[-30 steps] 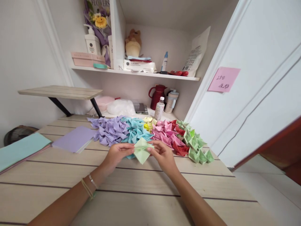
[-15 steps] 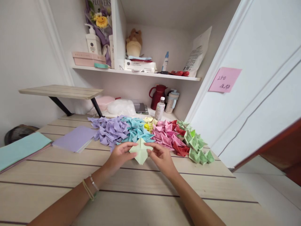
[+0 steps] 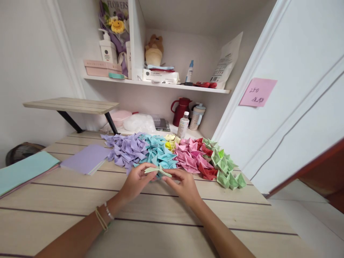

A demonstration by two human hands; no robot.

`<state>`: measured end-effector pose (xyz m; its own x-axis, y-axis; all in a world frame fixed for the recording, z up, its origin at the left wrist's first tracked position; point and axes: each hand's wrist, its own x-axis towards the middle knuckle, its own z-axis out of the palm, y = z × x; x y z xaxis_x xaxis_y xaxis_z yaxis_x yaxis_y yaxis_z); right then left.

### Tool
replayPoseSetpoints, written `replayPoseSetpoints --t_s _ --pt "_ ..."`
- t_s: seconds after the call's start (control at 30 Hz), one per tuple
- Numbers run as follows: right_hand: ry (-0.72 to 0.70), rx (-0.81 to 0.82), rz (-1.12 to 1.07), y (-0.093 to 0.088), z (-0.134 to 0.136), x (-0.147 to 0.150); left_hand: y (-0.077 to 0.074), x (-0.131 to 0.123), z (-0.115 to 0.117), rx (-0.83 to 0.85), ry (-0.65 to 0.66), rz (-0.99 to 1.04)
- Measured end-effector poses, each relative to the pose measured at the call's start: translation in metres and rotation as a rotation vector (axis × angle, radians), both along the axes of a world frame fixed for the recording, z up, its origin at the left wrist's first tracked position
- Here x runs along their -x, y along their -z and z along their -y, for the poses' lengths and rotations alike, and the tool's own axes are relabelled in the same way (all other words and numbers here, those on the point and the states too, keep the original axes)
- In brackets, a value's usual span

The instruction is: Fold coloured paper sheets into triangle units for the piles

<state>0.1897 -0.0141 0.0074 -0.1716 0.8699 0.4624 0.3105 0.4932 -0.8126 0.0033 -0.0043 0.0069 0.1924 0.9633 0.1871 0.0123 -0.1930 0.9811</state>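
A pale green folded origami paper (image 3: 158,170) is held between my two hands above the front of the table. My left hand (image 3: 138,181) pinches its left side with thumb and fingers. My right hand (image 3: 184,184) grips the right side the same way. The paper is seen nearly edge-on, its flaps sticking out to both sides. Just beyond lie heaps of folded paper pieces: purple ones (image 3: 127,148), blue ones (image 3: 158,152), yellow ones (image 3: 170,144), pink ones (image 3: 186,154), red ones (image 3: 208,172) and green ones (image 3: 224,161).
Purple paper sheets (image 3: 84,157) and blue-green sheets (image 3: 27,168) lie at the left. Behind the heaps stand a clear bottle (image 3: 183,125), a red jug (image 3: 180,111) and a pale cup (image 3: 197,116). A small raised wooden stand (image 3: 71,104) is at the back left.
The green paper was a flat diamond facing me; now it is tilted and folded in, seen nearly edge-on. Both hands keep hold of it and stay in about the same place.
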Motion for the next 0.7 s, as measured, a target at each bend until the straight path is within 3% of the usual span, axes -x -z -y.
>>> replayPoseSetpoints --t_s 0.3,0.57,0.7 --pt "-0.046 0.130 -0.065 0.003 -0.001 0.003 -0.003 0.000 0.002 -0.160 -0.039 -0.182" --pt "0.069 -0.073 0.311 0.002 0.004 0.001 -0.004 0.000 0.006 -0.489 -0.008 -0.541" --pt "0.110 -0.076 0.280 0.005 0.005 0.006 0.001 -0.005 0.012 -0.592 -0.008 -0.634"
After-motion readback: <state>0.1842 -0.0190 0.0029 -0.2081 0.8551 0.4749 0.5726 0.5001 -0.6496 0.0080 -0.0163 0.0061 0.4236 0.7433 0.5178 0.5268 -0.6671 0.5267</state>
